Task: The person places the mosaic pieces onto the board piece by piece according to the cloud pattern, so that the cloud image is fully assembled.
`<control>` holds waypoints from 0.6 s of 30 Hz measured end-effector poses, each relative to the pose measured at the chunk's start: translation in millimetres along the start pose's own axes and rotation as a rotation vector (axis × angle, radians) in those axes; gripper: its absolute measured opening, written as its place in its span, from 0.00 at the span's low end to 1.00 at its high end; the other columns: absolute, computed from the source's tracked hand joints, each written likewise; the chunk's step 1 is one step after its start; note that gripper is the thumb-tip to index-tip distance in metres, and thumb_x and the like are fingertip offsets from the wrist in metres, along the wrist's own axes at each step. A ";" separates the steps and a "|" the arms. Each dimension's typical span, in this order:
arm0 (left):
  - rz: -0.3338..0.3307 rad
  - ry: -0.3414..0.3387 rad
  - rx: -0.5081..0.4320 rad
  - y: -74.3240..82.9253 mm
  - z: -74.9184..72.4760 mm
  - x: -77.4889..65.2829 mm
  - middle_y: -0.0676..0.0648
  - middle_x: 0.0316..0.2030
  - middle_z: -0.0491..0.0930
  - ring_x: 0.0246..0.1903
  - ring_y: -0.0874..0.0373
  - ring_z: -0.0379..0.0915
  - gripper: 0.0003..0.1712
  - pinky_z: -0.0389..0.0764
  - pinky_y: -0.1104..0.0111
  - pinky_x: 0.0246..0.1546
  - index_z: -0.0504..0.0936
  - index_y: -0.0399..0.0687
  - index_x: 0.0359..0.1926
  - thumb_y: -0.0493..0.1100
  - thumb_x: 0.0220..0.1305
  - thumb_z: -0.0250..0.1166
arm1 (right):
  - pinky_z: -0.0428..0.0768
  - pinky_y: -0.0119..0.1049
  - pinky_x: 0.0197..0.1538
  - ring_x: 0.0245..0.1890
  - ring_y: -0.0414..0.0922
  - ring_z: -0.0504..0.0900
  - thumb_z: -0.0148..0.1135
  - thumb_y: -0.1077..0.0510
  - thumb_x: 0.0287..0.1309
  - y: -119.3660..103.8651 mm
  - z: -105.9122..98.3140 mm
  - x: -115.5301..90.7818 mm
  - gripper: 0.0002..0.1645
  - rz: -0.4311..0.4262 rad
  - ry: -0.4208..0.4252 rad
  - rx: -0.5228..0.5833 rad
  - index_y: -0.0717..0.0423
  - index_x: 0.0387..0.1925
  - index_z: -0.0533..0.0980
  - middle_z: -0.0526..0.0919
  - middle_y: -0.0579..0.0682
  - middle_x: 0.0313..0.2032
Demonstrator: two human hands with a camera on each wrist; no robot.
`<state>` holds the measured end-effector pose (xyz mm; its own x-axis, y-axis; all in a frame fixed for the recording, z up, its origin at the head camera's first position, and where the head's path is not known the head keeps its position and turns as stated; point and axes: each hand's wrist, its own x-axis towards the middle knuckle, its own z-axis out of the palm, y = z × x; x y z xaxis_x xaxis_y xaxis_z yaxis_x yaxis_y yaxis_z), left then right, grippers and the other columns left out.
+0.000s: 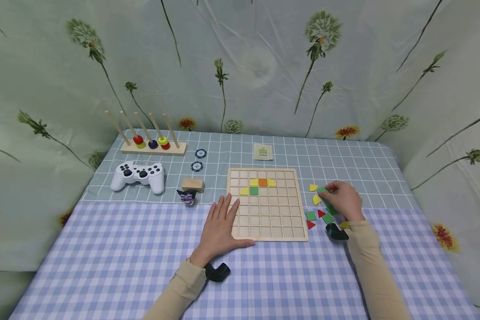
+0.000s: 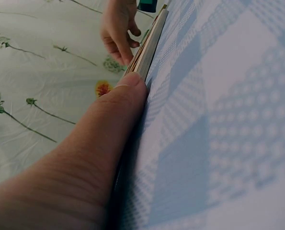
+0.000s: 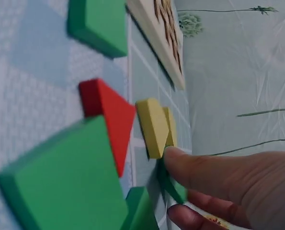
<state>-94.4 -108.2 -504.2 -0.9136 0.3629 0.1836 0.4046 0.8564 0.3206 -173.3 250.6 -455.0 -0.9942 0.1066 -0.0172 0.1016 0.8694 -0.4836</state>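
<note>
A wooden grid board (image 1: 282, 209) lies mid-table with several small pieces set in its upper squares, among them an orange square (image 1: 262, 182) and a green square (image 1: 254, 191). My left hand (image 1: 220, 229) rests at the board's near left corner, fingers spread over its left edge and thumb along the front edge. Right of the board, my right hand (image 1: 344, 199) pinches a green piece (image 3: 170, 184) between thumb and fingers, low over the table. Close by lie yellow pieces (image 3: 153, 127), a red triangle (image 3: 108, 120) and green pieces (image 3: 65, 177).
Behind the board lies a small pattern card (image 1: 262, 151). To the left are a white game controller (image 1: 139, 175), a peg stand with coloured beads (image 1: 154, 149), two dark round chips (image 1: 197, 166), a wooden block (image 1: 193, 185) and a small dark figure (image 1: 187, 198).
</note>
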 end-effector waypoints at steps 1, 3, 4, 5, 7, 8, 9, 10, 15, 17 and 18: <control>0.002 0.002 -0.002 -0.1 0.0 -0.2 0.40 0.73 0.44 0.71 0.45 0.34 0.69 0.38 0.55 0.69 0.53 0.44 0.73 0.83 0.39 0.58 | 0.72 0.43 0.29 0.34 0.55 0.77 0.68 0.52 0.53 -0.4 0.2 -0.2 0.19 -0.004 0.003 0.011 0.65 0.39 0.79 0.81 0.61 0.36; 0.005 0.005 -0.002 -0.2 0.2 -0.2 0.40 0.73 0.44 0.71 0.45 0.35 0.69 0.38 0.55 0.69 0.53 0.44 0.73 0.83 0.39 0.58 | 0.71 0.42 0.28 0.32 0.55 0.77 0.69 0.54 0.53 -1.0 0.1 -1.1 0.17 -0.017 0.012 0.035 0.63 0.38 0.77 0.80 0.60 0.35; 0.005 0.004 -0.003 -0.4 0.3 -0.2 0.40 0.73 0.44 0.71 0.45 0.35 0.69 0.38 0.55 0.69 0.53 0.44 0.73 0.83 0.39 0.57 | 0.70 0.41 0.27 0.32 0.54 0.77 0.68 0.55 0.53 -1.6 -0.1 -2.0 0.16 -0.025 0.018 0.047 0.63 0.37 0.76 0.80 0.60 0.34; 0.006 0.005 -0.003 -0.6 0.4 -0.2 0.40 0.73 0.44 0.71 0.45 0.35 0.69 0.38 0.55 0.69 0.53 0.44 0.73 0.83 0.39 0.57 | 0.70 0.40 0.26 0.31 0.54 0.77 0.68 0.56 0.53 -2.1 -0.1 -3.0 0.15 -0.036 0.025 0.057 0.62 0.37 0.76 0.80 0.60 0.34; 0.003 0.000 -0.003 -0.6 0.7 -0.2 0.40 0.73 0.43 0.71 0.46 0.34 0.69 0.38 0.55 0.69 0.52 0.45 0.74 0.84 0.40 0.57 | 0.68 0.38 0.23 0.28 0.53 0.76 0.68 0.57 0.54 -3.8 -0.9 -5.4 0.13 -0.056 0.047 0.071 0.61 0.36 0.76 0.80 0.59 0.33; 0.004 0.001 -0.003 -0.3 0.8 -0.1 0.40 0.73 0.43 0.71 0.46 0.34 0.69 0.38 0.55 0.69 0.52 0.45 0.74 0.84 0.40 0.57 | 0.68 0.37 0.22 0.27 0.52 0.76 0.67 0.57 0.54 -5.3 -1.5 -7.0 0.12 -0.066 0.062 0.078 0.61 0.35 0.76 0.80 0.59 0.33; 0.006 0.005 -0.003 -0.2 0.8 -0.2 0.40 0.73 0.44 0.71 0.45 0.34 0.69 0.38 0.55 0.69 0.52 0.45 0.73 0.83 0.40 0.57 | 0.67 0.36 0.22 0.26 0.51 0.75 0.67 0.57 0.54 -7.5 -1.7 -8.3 0.12 -0.076 0.075 0.091 0.61 0.35 0.76 0.80 0.58 0.33; 0.007 0.006 -0.002 0.0 0.6 -0.3 0.40 0.73 0.44 0.71 0.45 0.34 0.69 0.38 0.55 0.69 0.52 0.45 0.73 0.83 0.40 0.58 | 0.67 0.36 0.21 0.25 0.50 0.75 0.67 0.57 0.54 -10.1 -1.4 -9.3 0.11 -0.093 0.089 0.103 0.61 0.34 0.77 0.80 0.58 0.33; 0.007 0.003 0.002 0.0 -1.2 -0.4 0.39 0.73 0.44 0.71 0.45 0.35 0.69 0.39 0.54 0.69 0.52 0.44 0.73 0.82 0.39 0.59 | 0.68 0.37 0.23 0.22 0.46 0.72 0.69 0.58 0.53 -34.3 7.9 -11.1 0.10 -0.215 0.076 0.205 0.60 0.31 0.77 0.80 0.56 0.31; 0.002 -0.006 0.003 0.2 -1.4 0.1 0.40 0.73 0.44 0.71 0.45 0.35 0.69 0.38 0.55 0.69 0.52 0.45 0.74 0.82 0.39 0.59 | 0.68 0.37 0.24 0.21 0.46 0.71 0.70 0.59 0.52 -47.2 14.9 -11.2 0.10 -0.254 0.037 0.236 0.59 0.31 0.77 0.79 0.54 0.29; 0.001 -0.007 0.005 0.2 -1.1 0.3 0.40 0.73 0.44 0.71 0.45 0.34 0.69 0.38 0.55 0.69 0.52 0.45 0.74 0.83 0.39 0.58 | 0.68 0.37 0.24 0.22 0.45 0.71 0.70 0.59 0.52 -53.1 19.0 -10.9 0.10 -0.270 0.019 0.248 0.59 0.30 0.77 0.79 0.53 0.29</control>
<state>-94.5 -108.3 -503.1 -0.9132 0.3669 0.1772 0.4058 0.8578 0.3155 -168.5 194.1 -445.8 -0.9828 -0.0997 0.1552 -0.1787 0.7241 -0.6662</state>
